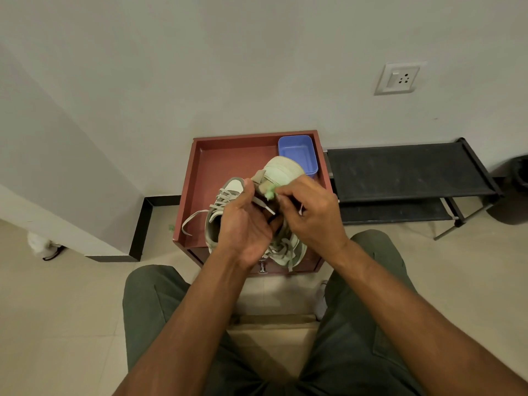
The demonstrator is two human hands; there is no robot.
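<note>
Right hand [311,215] pinches green wad [269,193], pressing it on shoe [284,170]; left hand [245,224] grips shoe from left side, thumb on top. Shoe held over red cabinet [228,155], long axis pointing away from person. Second shoe [225,201] lies just left.

shoe [284,170] middle hidden, perhaps bin [519,195] edge-cropped

Held shoe [283,170]: pale mint green, beige-grey panels, grey laces. Second shoe [225,201]: white toe, grey trim, grey laces. Small wad [270,193]: bright light green. Tub [298,155]: plain periwinkle blue. Cabinet top [228,158]: reddish brown, plain. Rack [400,170]: black. Trousers [148,304]: dark olive green. Floor tiles [57,310]: cream beige. Skirting [143,224]: black. Wall [228,67], socket [397,78]: white.
</note>
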